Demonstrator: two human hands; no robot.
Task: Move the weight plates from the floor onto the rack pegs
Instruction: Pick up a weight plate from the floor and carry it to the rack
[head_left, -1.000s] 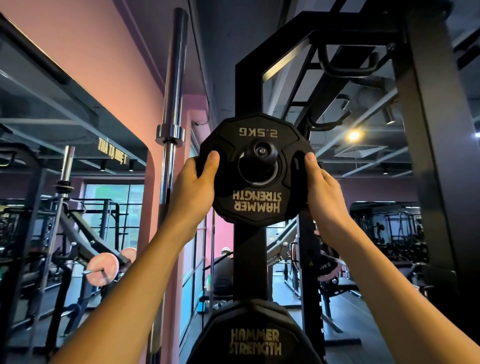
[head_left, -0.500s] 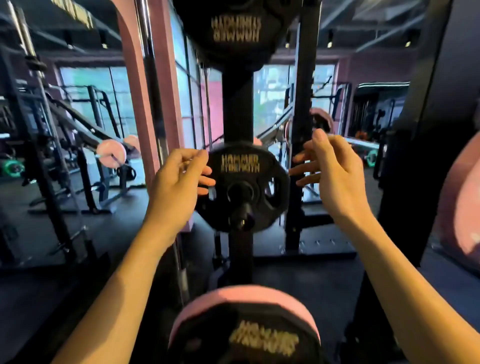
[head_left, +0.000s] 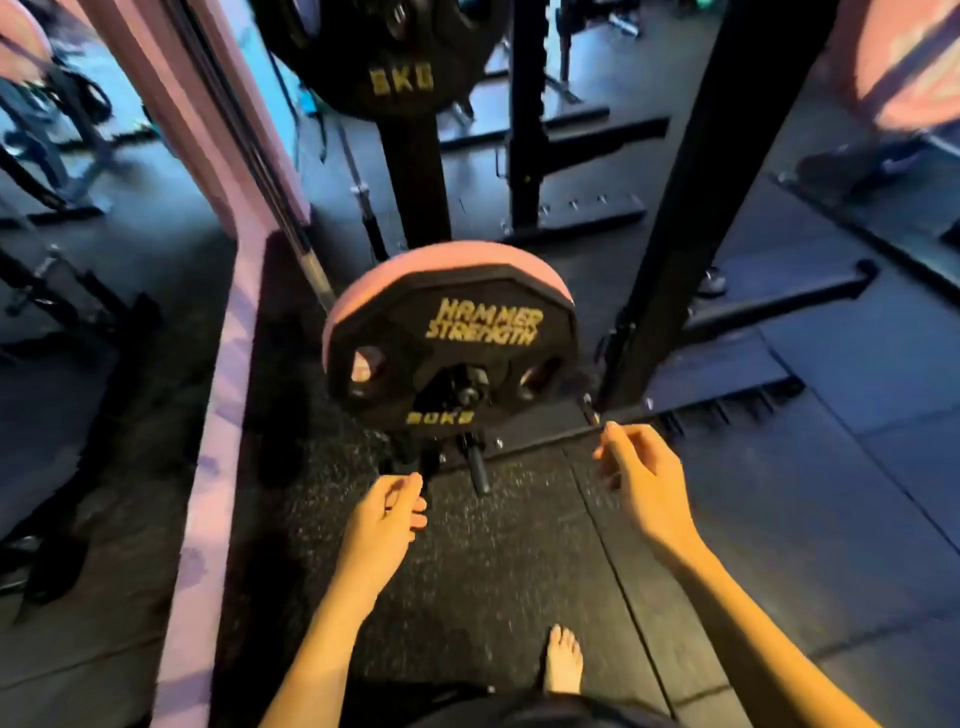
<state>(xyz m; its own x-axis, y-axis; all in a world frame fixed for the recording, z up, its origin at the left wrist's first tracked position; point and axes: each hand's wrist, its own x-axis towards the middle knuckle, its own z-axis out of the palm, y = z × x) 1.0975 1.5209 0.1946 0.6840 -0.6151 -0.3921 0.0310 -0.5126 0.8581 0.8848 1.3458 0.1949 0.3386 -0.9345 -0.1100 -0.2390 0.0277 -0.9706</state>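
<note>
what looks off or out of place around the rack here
Little stands out on the rack: the black plate and the pink plate behind it sit square on their peg, and the 5 kg plate hangs above. One oddity: a bare foot on the gym floor close to heavy plates.

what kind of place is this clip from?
A commercial gym, almost certainly. A black Hammer Strength weight plate hangs on a rack peg, another plate sits higher on the same black upright, and the floor is speckled rubber matting.
</note>
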